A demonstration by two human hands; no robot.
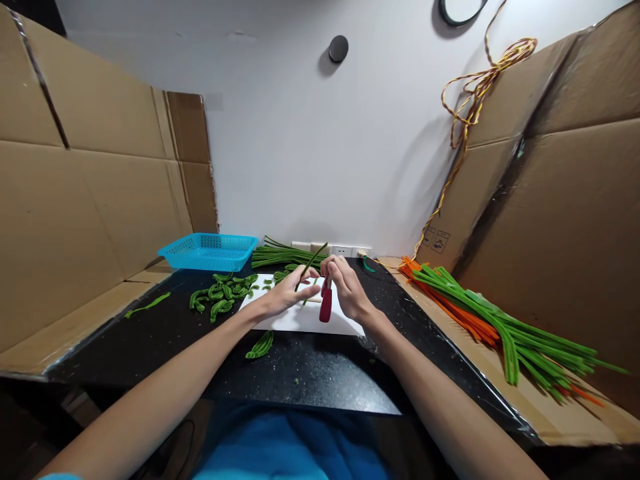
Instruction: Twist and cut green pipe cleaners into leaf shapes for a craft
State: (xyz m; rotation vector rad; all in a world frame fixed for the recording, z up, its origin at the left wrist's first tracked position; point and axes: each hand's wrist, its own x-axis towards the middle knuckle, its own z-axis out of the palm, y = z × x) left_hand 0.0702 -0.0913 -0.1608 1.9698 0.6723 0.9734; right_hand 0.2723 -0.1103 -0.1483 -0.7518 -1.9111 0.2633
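My left hand [293,291] is over the white board [295,320], closed on a dark green fuzzy pipe cleaner [318,253] that slants up to the right. Close beside it, my right hand [345,287] grips a tool with a dark red handle [325,307] pointing down. The tool's head is hidden by my fingers, so I cannot tell its exact kind. Short cut green pieces [267,283] lie on the board's left part. Left of it is a pile of bent green pipe-cleaner loops [220,293]. One leaf-shaped green piece [261,345] rests at the board's front edge.
A blue plastic basket [210,261] stands at the back left. Long green pipe cleaners [280,255] lie behind the board, near wall sockets [341,251]. Bright green stems [495,320] and orange stems [465,319] lie on cardboard at right. Cardboard walls [90,213] flank the black table [320,373].
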